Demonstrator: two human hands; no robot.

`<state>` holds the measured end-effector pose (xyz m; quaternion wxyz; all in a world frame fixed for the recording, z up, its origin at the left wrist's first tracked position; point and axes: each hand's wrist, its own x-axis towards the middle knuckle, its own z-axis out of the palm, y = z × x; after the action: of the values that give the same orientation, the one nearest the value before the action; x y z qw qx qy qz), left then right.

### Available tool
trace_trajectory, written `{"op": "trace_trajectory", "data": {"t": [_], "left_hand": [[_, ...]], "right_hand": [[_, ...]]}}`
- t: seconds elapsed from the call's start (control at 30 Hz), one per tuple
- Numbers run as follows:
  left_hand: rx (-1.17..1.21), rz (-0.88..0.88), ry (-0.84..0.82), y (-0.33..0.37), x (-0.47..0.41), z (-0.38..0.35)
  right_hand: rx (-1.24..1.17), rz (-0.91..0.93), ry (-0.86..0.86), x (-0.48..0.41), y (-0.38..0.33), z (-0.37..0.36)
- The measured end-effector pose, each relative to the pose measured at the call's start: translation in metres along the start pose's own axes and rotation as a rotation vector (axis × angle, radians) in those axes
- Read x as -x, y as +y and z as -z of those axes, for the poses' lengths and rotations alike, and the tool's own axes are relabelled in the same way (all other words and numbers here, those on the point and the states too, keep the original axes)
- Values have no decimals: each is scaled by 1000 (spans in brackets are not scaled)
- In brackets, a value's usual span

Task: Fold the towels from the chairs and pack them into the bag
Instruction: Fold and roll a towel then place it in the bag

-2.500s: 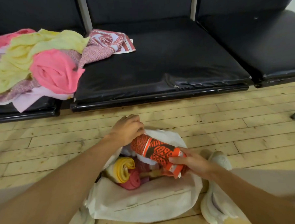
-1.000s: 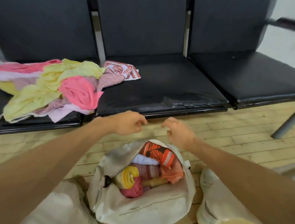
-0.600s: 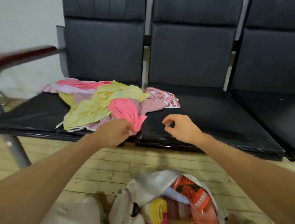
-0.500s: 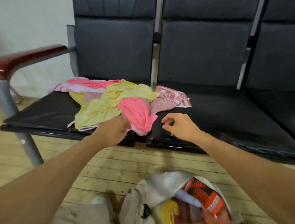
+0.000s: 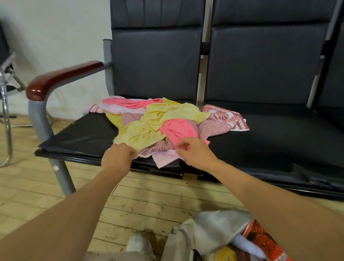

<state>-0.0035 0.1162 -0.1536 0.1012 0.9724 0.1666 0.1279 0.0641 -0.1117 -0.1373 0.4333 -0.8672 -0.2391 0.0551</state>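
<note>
Head view: two hands meet at one towel pile (image 5: 163,123) (five colours at least, tangled) on the end chair seat (image 5: 82,135). The left hand (image 5: 117,159) pinches its front edge with curled fingers (image 5: 132,151), and the right hand (image 5: 195,153) pinches beside it. One white bag (image 5: 201,233) stands on the floor (image 5: 32,191), with three rolled towels (image 5: 267,242) showing.

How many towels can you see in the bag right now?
4: a yellow roll at the left, a dark striped one beside it, a white one behind, an orange patterned one rightmost. More may be hidden.
</note>
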Motion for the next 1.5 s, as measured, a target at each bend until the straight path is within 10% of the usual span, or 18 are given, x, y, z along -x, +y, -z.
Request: {"op": "trace_trajectory", "data": {"t": [0.17, 0.47, 0.67, 0.97, 1.23, 1.5], "left_hand": [[-66, 101, 97, 11, -2, 5], [1004, 311, 424, 61, -1, 69], [1727, 130, 201, 87, 13, 103], [1511, -125, -432, 106, 29, 89], [1170, 202, -343, 157, 22, 47], [1686, 328, -650, 262, 40, 23]], "right_hand": [[58, 10, -37, 7, -13, 14], [-228, -95, -48, -5, -44, 12], [-775, -300, -29, -15, -64, 5], [-982, -418, -5, -9, -67, 42], [-1049, -196, 78, 43, -49, 149], [-1089, -143, 253, 128, 6, 257]]}}
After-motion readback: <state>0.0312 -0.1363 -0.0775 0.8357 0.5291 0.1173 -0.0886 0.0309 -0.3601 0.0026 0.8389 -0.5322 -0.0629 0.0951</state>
